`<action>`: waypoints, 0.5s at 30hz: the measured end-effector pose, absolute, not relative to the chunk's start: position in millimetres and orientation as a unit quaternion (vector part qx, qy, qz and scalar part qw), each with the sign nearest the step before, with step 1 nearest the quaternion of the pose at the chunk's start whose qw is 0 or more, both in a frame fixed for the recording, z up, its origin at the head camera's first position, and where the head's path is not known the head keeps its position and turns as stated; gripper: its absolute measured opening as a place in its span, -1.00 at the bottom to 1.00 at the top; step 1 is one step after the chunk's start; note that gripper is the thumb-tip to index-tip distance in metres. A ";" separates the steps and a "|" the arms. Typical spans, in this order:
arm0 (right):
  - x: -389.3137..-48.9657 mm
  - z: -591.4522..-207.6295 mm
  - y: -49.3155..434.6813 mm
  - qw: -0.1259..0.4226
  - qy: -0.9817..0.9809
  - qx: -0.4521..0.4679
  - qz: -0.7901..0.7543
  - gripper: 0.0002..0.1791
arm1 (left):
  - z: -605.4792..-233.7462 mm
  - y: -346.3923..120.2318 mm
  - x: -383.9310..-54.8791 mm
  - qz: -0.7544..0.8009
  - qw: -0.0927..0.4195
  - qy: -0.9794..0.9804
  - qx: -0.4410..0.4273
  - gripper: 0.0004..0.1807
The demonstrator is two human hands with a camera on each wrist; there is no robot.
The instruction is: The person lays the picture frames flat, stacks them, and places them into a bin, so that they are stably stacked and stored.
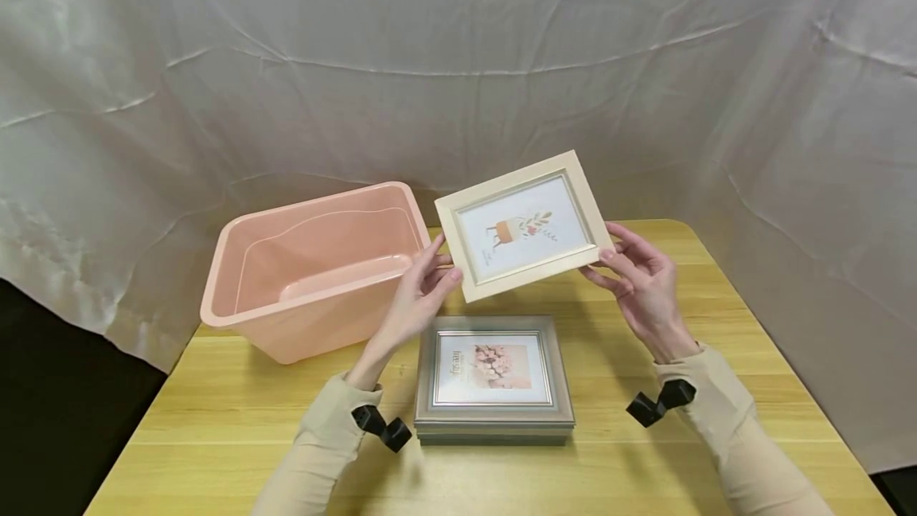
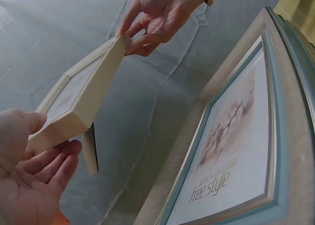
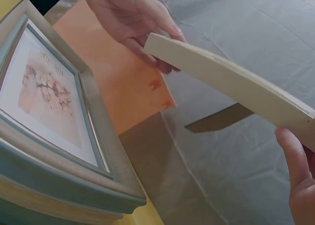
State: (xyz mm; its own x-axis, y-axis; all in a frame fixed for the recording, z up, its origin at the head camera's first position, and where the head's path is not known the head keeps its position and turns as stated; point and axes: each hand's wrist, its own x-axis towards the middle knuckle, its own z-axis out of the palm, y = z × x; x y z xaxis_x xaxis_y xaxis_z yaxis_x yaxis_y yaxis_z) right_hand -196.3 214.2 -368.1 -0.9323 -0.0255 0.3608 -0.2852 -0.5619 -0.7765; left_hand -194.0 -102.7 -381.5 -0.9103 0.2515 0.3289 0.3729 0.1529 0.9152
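Note:
A cream picture frame [image 1: 526,277] with a printed plant picture is held up, tilted, above the table between both hands. My left hand [image 1: 419,293] pinches its left edge, thumb in front and fingers behind. At the lower right corner, my right hand [image 1: 645,285] grips it between thumb and fingers. In the left wrist view a stand leg [image 2: 90,151] sticks out from the frame's back. Below and nearer to me lies a grey-blue picture frame [image 1: 494,412] with a pink flower print, face up on top of a stack.
A pink plastic bin [image 1: 308,305] stands at the back left of the wooden table [image 1: 286,428], close beside my left hand. A pale cloth curtain [image 1: 458,62] hangs behind the table and along its sides.

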 end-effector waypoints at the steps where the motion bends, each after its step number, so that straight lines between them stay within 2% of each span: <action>1: -196.2 -368.2 214.2 0.071 -0.464 0.173 0.866 -0.56 | -381.0 -103.1 -194.0 -0.619 0.052 -0.757 -0.203 -0.23; 9: -195.8 -369.3 217.0 0.023 -0.508 0.223 0.832 -0.38 | -381.8 -111.8 -194.6 -0.638 0.059 -0.740 -0.206 -0.17; 15: -197.9 -371.3 222.4 -0.007 -0.562 0.241 0.791 -0.32 | -384.0 -120.8 -192.5 -0.656 0.049 -0.719 -0.227 -0.06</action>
